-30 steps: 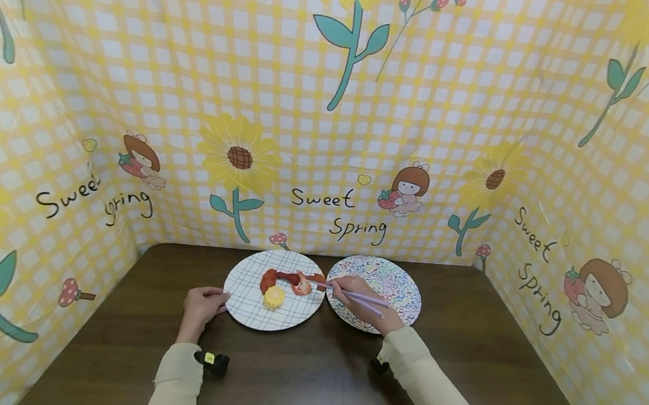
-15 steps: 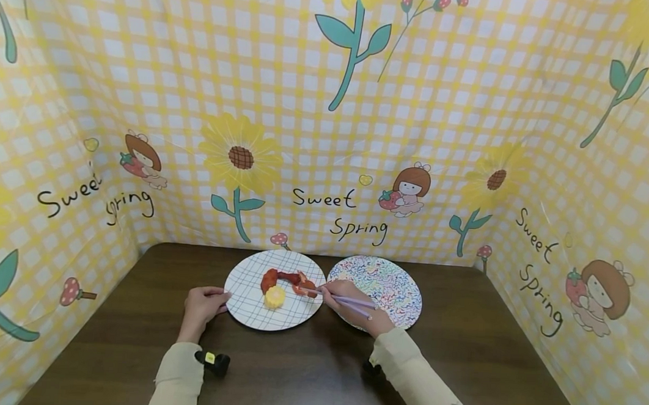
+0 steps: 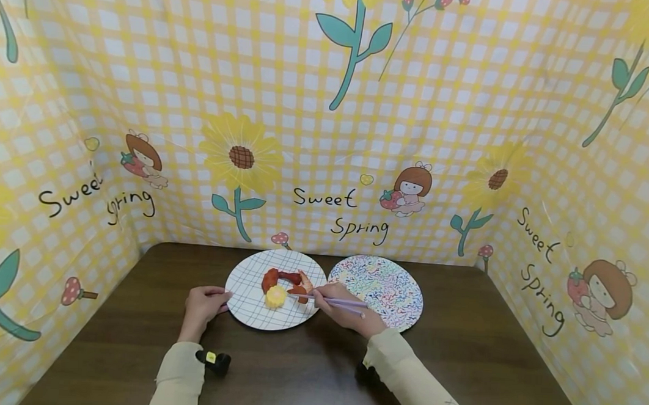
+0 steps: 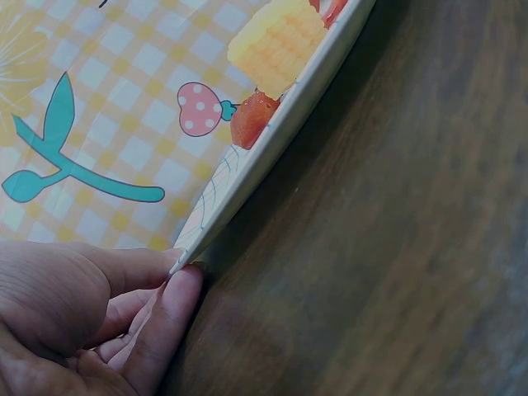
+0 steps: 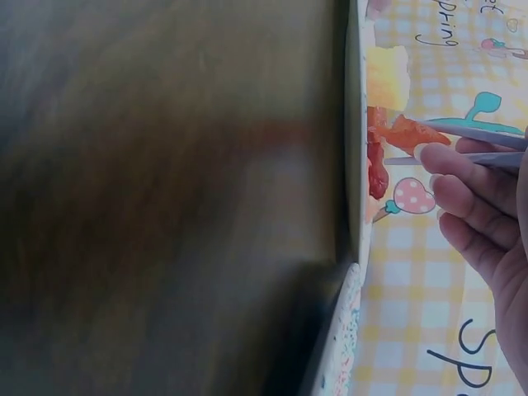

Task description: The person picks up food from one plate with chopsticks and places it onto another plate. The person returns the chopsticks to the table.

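Note:
My left hand [image 3: 202, 307] pinches the left rim of a white plate with a blue-line grid [image 3: 250, 309]; in the left wrist view, thumb and finger meet at its edge. On that plate lie a yellow corn piece [image 3: 275, 296], a dark red drumstick-like piece [image 3: 269, 279] and a pale orange shrimp-like piece [image 3: 306, 280]. My right hand [image 3: 346, 306] holds purple chopsticks [image 3: 349, 303] over the plate's right side. Their tips straddle an orange-red piece of food [image 5: 411, 137] in the right wrist view; whether they grip it I cannot tell.
A second plate with multicoloured speckles [image 3: 389, 282] stands right beside the first, partly under my right forearm and hand. Both rest on a dark brown wooden table [image 3: 282, 378]. Yellow checked cloth [image 3: 328, 135] surrounds the table's back and sides.
My right hand and the chopsticks have moved left and slightly nearer to me, and the orange-red piece has shifted left over the gridded plate. My left hand has stayed at the rim.

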{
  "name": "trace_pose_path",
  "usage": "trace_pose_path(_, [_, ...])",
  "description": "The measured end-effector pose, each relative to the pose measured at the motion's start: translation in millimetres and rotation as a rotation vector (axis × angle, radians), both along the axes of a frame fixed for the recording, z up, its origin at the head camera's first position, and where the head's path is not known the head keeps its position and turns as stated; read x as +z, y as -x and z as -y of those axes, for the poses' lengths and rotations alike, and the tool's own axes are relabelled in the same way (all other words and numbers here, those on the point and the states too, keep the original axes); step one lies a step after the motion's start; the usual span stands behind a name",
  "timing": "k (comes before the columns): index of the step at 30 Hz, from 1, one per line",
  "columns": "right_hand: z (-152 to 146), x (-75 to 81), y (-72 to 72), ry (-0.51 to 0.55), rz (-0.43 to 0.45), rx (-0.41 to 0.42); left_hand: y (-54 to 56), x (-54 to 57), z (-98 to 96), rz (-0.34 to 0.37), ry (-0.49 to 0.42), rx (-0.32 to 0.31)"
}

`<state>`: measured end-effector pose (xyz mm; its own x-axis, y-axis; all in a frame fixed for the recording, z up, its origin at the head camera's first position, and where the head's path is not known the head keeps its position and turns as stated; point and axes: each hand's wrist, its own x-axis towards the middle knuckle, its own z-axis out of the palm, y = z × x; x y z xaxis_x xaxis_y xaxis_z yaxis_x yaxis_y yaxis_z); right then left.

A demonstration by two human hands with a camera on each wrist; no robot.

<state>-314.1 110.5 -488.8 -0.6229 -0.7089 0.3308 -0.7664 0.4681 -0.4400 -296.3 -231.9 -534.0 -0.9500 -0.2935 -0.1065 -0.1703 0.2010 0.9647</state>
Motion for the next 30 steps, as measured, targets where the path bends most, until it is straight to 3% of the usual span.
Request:
trace_pose_path(7, [4, -8.7, 4.5, 0.044, 0.056, 0.018, -1.2, 2.0, -0.5, 0.006, 0.006, 0.002])
trace_pose_path(12, [6, -11.4, 5.3, 0.028, 0.04, 0.033, -0.9, 1.9, -1.1, 0.008, 0.001, 0.003])
trace_pose_path(20, [4, -9.5, 4.6, -0.017, 0.052, -0.03, -0.7, 2.8, -1.8, 0.004, 0.003, 0.004])
trace_pose_path(30, [-4, -10.1, 3.2, 0.069, 0.049, -0.011, -1.4, 3.7, -1.5, 0.005, 0.004, 0.004])
